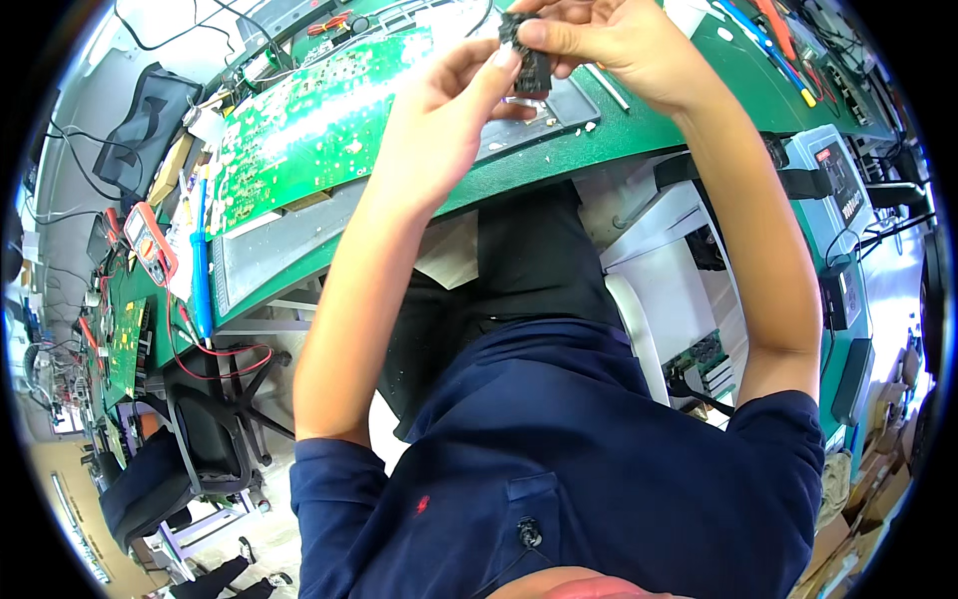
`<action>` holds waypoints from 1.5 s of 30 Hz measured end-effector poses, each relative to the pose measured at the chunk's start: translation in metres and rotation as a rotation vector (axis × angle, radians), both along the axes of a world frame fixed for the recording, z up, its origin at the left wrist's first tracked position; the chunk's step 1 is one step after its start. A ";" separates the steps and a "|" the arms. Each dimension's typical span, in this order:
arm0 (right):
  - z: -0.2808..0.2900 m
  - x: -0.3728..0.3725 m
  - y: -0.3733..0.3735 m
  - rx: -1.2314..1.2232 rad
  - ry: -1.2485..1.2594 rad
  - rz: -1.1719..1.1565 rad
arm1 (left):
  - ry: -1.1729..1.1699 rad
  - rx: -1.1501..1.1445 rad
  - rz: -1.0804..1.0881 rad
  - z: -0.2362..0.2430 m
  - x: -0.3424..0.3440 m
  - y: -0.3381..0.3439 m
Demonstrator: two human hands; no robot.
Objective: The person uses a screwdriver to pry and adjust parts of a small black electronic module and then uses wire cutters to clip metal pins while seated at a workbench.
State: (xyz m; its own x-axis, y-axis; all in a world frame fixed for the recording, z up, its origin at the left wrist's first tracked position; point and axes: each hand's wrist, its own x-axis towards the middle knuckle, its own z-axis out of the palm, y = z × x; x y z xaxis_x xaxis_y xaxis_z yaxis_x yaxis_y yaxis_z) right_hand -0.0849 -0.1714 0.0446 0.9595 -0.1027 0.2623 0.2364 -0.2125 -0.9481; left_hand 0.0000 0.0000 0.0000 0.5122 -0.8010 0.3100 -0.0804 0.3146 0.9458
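Near the top of the head view, both hands meet over the workbench around a small black rectangular part (537,72) with an uneven, ridged surface; its exact kind is unclear. My left hand (454,105) has its thumb pressed against the left side of the part, the fingers curled behind it. From the right, my right hand (614,45) pinches its upper end between thumb and fingers. Just left of my left hand, a large green circuit board (299,150) lies with glare across it. Beneath the part is a dark grey tray (571,112) with small whitish bits around it.
A red multimeter (150,242) with leads and a blue pen-like tool (203,270) are at the left. Several long-handled tools, including a blue one (763,50), lie at the right. A light-blue instrument box (833,180) stands beyond my right forearm; an office chair (205,429) is at lower left.
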 end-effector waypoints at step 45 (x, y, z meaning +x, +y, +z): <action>0.022 -0.052 0.092 -0.806 -0.021 -0.136 | -0.002 -0.366 0.597 -0.044 -0.052 0.191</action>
State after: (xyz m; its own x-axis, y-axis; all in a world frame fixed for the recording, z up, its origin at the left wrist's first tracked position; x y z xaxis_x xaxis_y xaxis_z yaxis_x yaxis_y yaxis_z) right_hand -0.1374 -0.0790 0.0669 0.9465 0.0103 0.3225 0.1754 -0.8554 -0.4873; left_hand -0.0523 0.1913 -0.0438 0.8312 -0.2269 0.5076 -0.3399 0.5150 0.7869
